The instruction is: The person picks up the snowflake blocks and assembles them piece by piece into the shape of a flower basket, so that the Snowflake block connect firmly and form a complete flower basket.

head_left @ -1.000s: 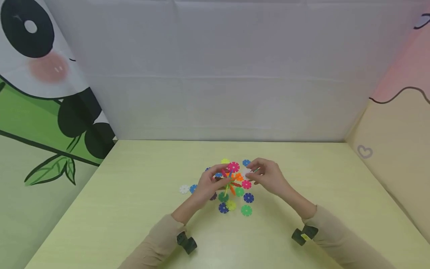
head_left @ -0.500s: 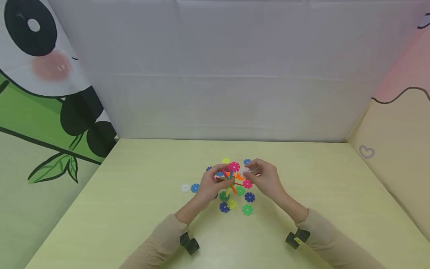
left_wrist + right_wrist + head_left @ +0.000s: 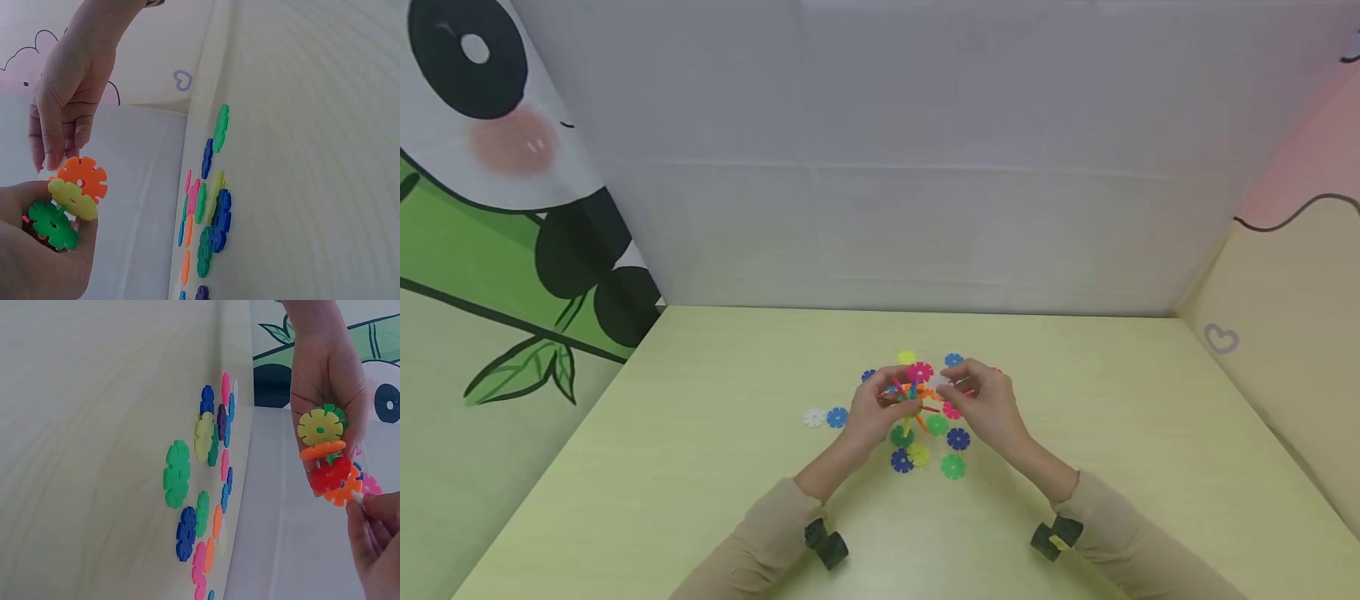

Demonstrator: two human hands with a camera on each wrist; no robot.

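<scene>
Up above the bench (image 3: 700,467), here's the left hand (image 3: 871,412), fingers gripping the disc cluster (image 3: 331,474), and the right hand (image 3: 995,408), fingers pinching a white disc (image 3: 357,497), with loose discs (image 3: 953,467) scattered across the bench!

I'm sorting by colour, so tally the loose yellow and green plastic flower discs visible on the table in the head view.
Yellow plastic flower discs: 2
Light green plastic flower discs: 2
Dark green plastic flower disc: 1
Total: 5
</scene>
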